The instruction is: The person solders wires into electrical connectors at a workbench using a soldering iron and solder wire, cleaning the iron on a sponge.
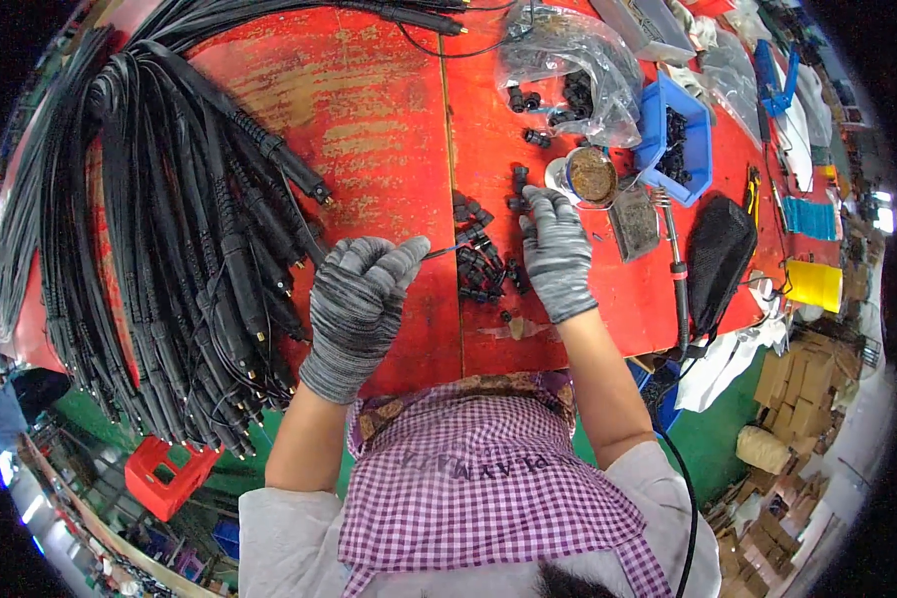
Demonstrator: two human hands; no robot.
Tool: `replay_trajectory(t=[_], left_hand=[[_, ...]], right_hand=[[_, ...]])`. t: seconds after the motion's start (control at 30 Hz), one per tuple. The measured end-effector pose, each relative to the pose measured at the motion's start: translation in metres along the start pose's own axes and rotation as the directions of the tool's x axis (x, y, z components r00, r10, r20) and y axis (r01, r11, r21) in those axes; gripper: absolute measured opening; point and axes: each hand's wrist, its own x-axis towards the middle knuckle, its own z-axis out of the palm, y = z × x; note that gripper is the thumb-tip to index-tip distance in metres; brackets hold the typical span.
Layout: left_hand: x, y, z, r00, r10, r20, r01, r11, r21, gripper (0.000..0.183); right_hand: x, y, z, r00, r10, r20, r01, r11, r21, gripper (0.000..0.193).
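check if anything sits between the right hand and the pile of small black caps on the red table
Nothing visible does. The right hand hovers right beside the small black caps, with only bare red table between them. The left hand holds a thin wire off to the side.

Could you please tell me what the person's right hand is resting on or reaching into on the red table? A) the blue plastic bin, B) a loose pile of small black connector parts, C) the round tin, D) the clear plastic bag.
B: the gloved right hand lies over the scattered small black parts, apart from the blue bin.
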Motion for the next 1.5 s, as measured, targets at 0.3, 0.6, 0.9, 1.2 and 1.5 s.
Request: replay_trajectory(t=[0.3, 0.6, 0.9, 1.2, 1.5], left_hand=[[-0.010, -0.007, -0.004, 1.000, 0.012, 0.008, -0.012, 1.000, -0.009, 0.022], [-0.008, -0.008, -0.005, 0.999, 0.031, -0.023, -0.032, 0.999, -0.016, 0.021], [-0.011, -0.012, -0.008, 0.999, 0.032, 0.033, -0.032, 0.999, 0.001, 0.023], [-0.011, -0.011, -0.009, 0.998, 0.055, 0.007, -0.055, 0.998, 0.016, 0.024], [-0.011, -0.012, -0.006, 0.998, 0.061, 0.002, -0.061, 0.998, 0.028, 0.025]], right_hand=[[-0.010, 0.001, 0.004, 0.950, 0.169, 0.261, -0.130, 0.978, -0.161, 0.036], [-0.003, -0.005, 0.007, 0.971, 0.129, 0.204, -0.132, 0.991, 0.001, 0.023], [-0.008, -0.060, -0.054, 0.987, -0.152, -0.057, 0.159, 0.841, 0.517, 0.027], [-0.006, -0.072, -0.056, 0.984, -0.174, -0.049, 0.175, 0.850, 0.498, 0.025], [-0.005, -0.071, -0.053, 0.981, -0.184, -0.068, 0.195, 0.864, 0.463, 0.024]])
